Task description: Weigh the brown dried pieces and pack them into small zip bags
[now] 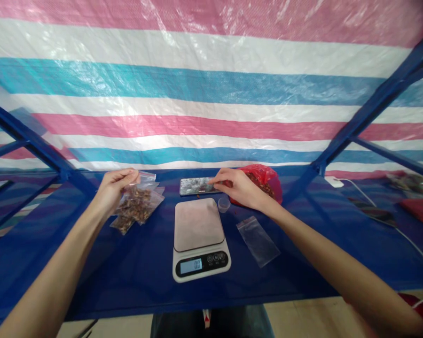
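Observation:
My left hand (118,182) is closed on the top edge of a small clear zip-lock bag (141,195) with brown dried bits in it. Under and around that bag lie more filled bags (124,221). My right hand (238,184) has its fingertips pinched together over the right end of a phone (194,186); whether anything is between them I cannot make out. Just behind this hand sits a red plastic bag (273,180) of brown dried bits. Between my arms stands a white kitchen scale (199,225), its display reading 0.0 and its plate bare.
A small clear round cup (224,204) stands right of the scale. An empty zip-lock bag (258,240) lies flat near my right forearm. A white plug block (334,182) with a cable is at the right. Blue metal frame bars (359,119) flank the blue table (134,272).

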A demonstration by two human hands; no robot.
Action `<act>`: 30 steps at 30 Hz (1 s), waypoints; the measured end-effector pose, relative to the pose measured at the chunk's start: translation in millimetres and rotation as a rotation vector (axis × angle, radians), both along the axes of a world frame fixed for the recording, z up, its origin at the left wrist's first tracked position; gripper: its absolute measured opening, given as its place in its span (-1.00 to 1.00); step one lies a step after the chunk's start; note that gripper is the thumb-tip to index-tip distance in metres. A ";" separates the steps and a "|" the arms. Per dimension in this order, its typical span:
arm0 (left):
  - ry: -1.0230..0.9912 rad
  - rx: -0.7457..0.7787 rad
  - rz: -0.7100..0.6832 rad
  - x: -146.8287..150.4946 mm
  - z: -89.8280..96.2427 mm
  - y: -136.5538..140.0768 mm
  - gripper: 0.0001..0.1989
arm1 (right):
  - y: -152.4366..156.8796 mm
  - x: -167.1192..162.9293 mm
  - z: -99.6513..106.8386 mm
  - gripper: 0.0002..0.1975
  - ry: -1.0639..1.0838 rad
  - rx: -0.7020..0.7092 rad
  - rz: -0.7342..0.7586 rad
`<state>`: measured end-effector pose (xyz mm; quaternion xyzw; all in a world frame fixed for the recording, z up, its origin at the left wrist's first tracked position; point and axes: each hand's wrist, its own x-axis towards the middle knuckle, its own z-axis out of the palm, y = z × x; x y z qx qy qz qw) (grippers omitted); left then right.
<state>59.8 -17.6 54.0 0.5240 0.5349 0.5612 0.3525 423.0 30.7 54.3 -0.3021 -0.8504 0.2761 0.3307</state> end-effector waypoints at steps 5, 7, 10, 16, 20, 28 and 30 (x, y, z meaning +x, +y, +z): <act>0.132 -0.078 0.093 -15.8 -31.8 -0.1 -0.47 | 26.2 -23.8 -5.6 -0.80 -0.393 0.233 0.140; 0.191 -0.013 0.184 -18.2 -39.9 -0.9 -0.48 | 37.7 -36.2 -6.2 -0.84 -0.457 0.249 0.240; 0.252 0.023 0.288 -26.1 -44.8 -1.0 -0.59 | 52.2 -50.4 -9.9 -0.85 -0.499 0.266 0.364; 0.321 -0.050 0.256 -42.9 -48.0 4.5 -0.56 | 64.5 -67.1 -29.5 -0.84 -0.623 0.356 0.477; 0.447 -0.030 0.193 -41.7 -51.0 8.4 -0.56 | 66.3 -71.1 -32.4 -0.80 -0.610 0.339 0.501; 0.352 0.052 0.134 -36.4 -46.3 2.5 -0.70 | 50.5 -15.3 11.9 -0.87 -0.192 0.150 0.204; 0.393 0.124 0.185 -41.6 -42.9 0.6 -0.79 | 38.7 4.8 14.7 -0.90 -0.135 0.068 0.152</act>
